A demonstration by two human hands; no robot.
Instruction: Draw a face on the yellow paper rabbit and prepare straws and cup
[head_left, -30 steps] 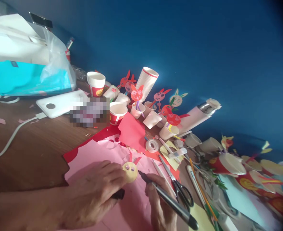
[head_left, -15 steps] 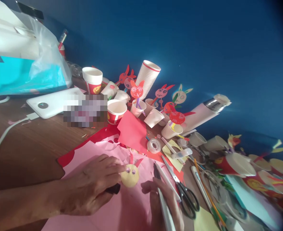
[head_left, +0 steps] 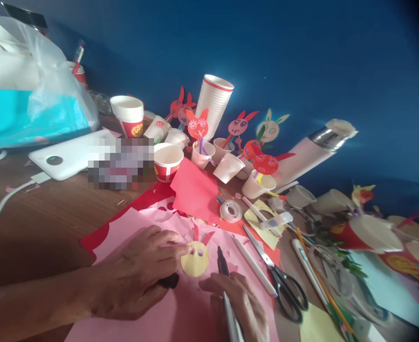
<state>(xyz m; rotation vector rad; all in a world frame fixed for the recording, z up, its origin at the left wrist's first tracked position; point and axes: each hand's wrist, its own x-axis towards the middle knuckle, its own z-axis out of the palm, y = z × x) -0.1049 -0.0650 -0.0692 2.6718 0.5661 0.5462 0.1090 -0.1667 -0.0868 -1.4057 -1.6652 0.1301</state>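
A round yellow paper face (head_left: 195, 267) with two drawn eyes and red paper ears lies on pink paper (head_left: 186, 316). My left hand (head_left: 134, 270) comes in from the left. Its index fingertip rests at the face's left edge by one eye, and a black marker cap (head_left: 169, 281) sticks out between its curled fingers and thumb. To the right of the face, my right hand (head_left: 239, 301) is closed around a marker (head_left: 222, 262), grey-white in the body, its black end pointing up and away from me. The marker's tip is clear of the face.
Black-handled scissors (head_left: 278, 275) and a white pen (head_left: 255, 266) lie to the right. Behind are a tape roll (head_left: 224, 211), red paper (head_left: 195, 187), paper cups holding rabbit faces, a cup stack (head_left: 214, 107) and a leaning flask (head_left: 305, 156). A white power bank (head_left: 65, 154) lies left.
My right hand and marker have shifted slightly left, and the marker's black end now stands apart from the white pen. The left hand stays at the face. The camera view has turned slightly.
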